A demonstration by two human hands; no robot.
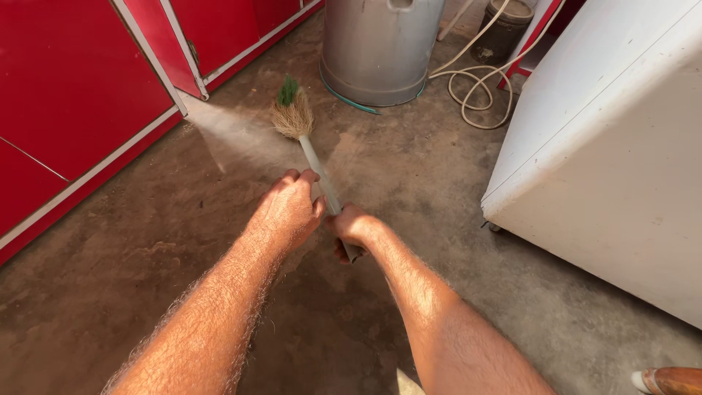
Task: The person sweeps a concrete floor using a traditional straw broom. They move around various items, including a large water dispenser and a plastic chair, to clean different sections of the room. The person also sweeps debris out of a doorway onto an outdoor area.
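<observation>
A short broom [295, 117] with straw-coloured bristles, a green tip and a pale grey handle [312, 160] points away from me over the brown concrete floor [146, 249]. My left hand [287, 210] is shut on the handle higher up. My right hand [351, 227] grips the handle's near end, just behind the left. The bristles rest on or just above the floor near a sunlit patch [227, 132].
Red panelled doors [80, 95] line the left side. A grey metal drum [380, 47] stands at the back, with a coiled pale hose [475, 84] beside it. A large white cabinet [614, 161] fills the right. A shoe tip [669, 381] shows bottom right.
</observation>
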